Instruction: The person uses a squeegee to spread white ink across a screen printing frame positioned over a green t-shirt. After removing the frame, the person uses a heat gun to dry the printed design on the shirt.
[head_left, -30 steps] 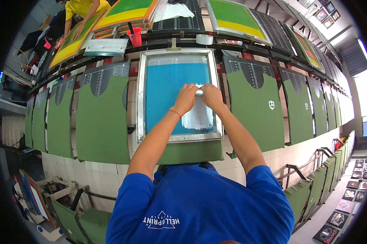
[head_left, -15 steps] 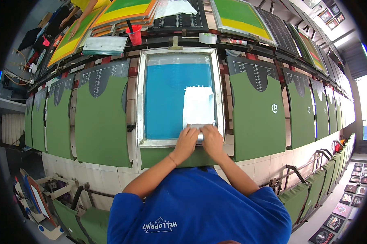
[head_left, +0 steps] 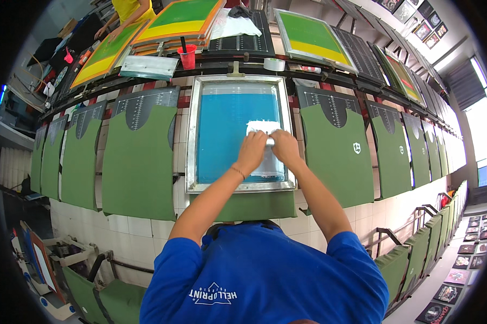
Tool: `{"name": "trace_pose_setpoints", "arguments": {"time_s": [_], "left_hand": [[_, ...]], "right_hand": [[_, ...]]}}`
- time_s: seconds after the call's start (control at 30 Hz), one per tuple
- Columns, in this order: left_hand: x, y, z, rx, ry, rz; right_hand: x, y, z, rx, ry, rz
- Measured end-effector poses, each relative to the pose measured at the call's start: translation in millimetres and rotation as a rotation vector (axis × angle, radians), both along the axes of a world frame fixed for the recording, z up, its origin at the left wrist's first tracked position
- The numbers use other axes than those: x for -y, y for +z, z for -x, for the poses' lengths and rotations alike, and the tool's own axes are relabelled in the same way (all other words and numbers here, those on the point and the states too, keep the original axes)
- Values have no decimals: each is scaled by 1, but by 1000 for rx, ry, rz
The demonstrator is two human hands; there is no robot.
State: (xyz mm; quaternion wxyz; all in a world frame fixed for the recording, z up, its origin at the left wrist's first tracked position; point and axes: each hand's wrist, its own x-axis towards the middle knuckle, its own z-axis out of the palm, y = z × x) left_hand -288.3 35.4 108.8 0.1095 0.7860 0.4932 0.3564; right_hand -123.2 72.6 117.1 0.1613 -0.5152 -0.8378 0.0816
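Both my hands grip one squeegee (head_left: 270, 142), mostly hidden under the fingers, on the right half of a screen printing frame (head_left: 191, 135) with blue mesh. My left hand (head_left: 251, 151) is closed on its left part and my right hand (head_left: 285, 147) on its right part. White ink (head_left: 261, 125) lies just beyond the squeegee; behind it, nearer to me, a thin, paler whitish film covers the mesh. Beneath the frame, a green T-shirt (head_left: 254, 207) shows its lower edge.
Green T-shirts on boards flank the frame, one at left (head_left: 138, 162) and one with a white print at right (head_left: 335, 162). Beyond stand a red cup (head_left: 187, 58), a tape roll (head_left: 274, 64) and green-yellow screens (head_left: 313, 35). Another person (head_left: 130, 11) works at far left.
My hands have pushed the squeegee away from me, from the frame's near edge to past its middle. The bright white ink patch has shrunk, leaving a thinner film behind.
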Motion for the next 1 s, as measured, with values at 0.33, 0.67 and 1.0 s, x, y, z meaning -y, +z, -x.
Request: {"name": "trace_pose_setpoints", "arguments": {"time_s": [0.33,0.67,1.0], "left_hand": [[144,-36,-8,-169,-69,43],[165,-27,31,49,-9,161],[233,-26,199,181,716,216]], "right_hand": [[158,-25,-15,-60,9,12],[179,-5,-14,-135,18,67],[80,-22,84,-543,19,299]]}}
